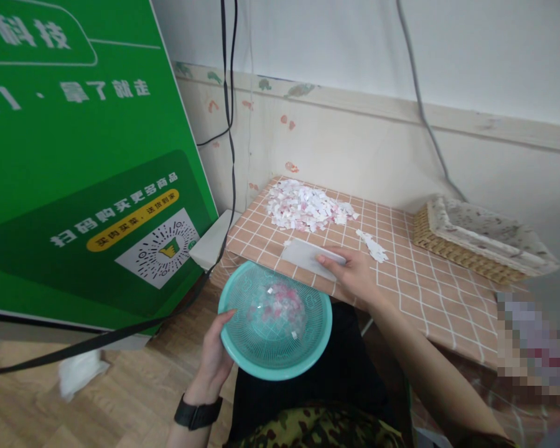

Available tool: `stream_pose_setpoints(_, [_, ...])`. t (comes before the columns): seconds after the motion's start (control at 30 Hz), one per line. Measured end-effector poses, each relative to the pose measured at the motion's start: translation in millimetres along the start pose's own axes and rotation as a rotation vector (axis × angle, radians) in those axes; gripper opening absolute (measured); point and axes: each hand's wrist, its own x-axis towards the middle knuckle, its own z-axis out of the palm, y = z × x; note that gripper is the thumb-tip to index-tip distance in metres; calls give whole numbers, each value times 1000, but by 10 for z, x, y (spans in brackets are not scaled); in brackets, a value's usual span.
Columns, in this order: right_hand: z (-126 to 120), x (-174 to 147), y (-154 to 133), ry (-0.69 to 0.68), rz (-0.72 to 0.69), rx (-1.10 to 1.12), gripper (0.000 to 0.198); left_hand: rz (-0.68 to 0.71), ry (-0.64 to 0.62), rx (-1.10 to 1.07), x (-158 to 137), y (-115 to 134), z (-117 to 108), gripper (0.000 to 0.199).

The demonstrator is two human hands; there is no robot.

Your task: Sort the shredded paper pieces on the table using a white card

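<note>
My left hand (219, 345) grips the rim of a turquoise plastic colander (273, 368) just below the table's edge. Blurred pink, white and clear bits (280, 305) lie in its bottom. Above the colander, at the table's near edge, my right hand (352, 270) is closed on a flat white card (303, 256), its thumb on top. Behind the card spreads a heap of small white and pinkish paper-like pieces (303, 205). A small separate cluster of white pieces (372, 245) lies to the right of the heap.
A checked brown tablecloth (415, 292) covers the table. A lined wicker basket (471, 252) stands at the back right. On the left is a large green panel (74, 143), with a black cable (231, 155) hanging beside it. A white bag-like item (80, 372) lies on the wooden floor.
</note>
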Motion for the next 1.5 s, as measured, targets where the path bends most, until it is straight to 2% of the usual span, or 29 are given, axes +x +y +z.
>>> stream_pose_setpoints(0.07, [-29,88,71,81,-25,-47,30,-1,-11,4,2,-7,-15,17])
stream_pose_setpoints(0.17, [-37,243,150,115,-63,-105,31,2,-14,7,18,-19,-33,19])
stream_pose_setpoints(0.33, [-5,476,224,49,-117,-113,28,-6,-24,10,39,-18,-30,22])
stream_pose_setpoints(0.43, [-80,546,245,-32,-135,-73,28,-2,-14,11,37,-12,-26,18])
stream_pose_setpoints(0.6, [-326,527,250,-139,-103,-60,27,22,6,8,44,-24,-36,15])
stream_pose_setpoints(0.7, [-391,507,249,-141,-81,-46,28,22,6,16,57,-35,-44,16])
stream_pose_setpoints(0.87, [-286,571,288,-44,-48,18,31,13,17,12,41,-30,-26,16])
stream_pose_setpoints(1.0, [-214,642,349,-71,28,98,31,3,4,14,16,-20,-5,17])
stream_pose_setpoints(1.27, [-225,662,406,-121,136,235,31,-5,-4,24,19,-25,-9,18])
stream_pose_setpoints(1.5, [-236,639,390,-166,135,282,29,14,10,24,16,-21,-11,16])
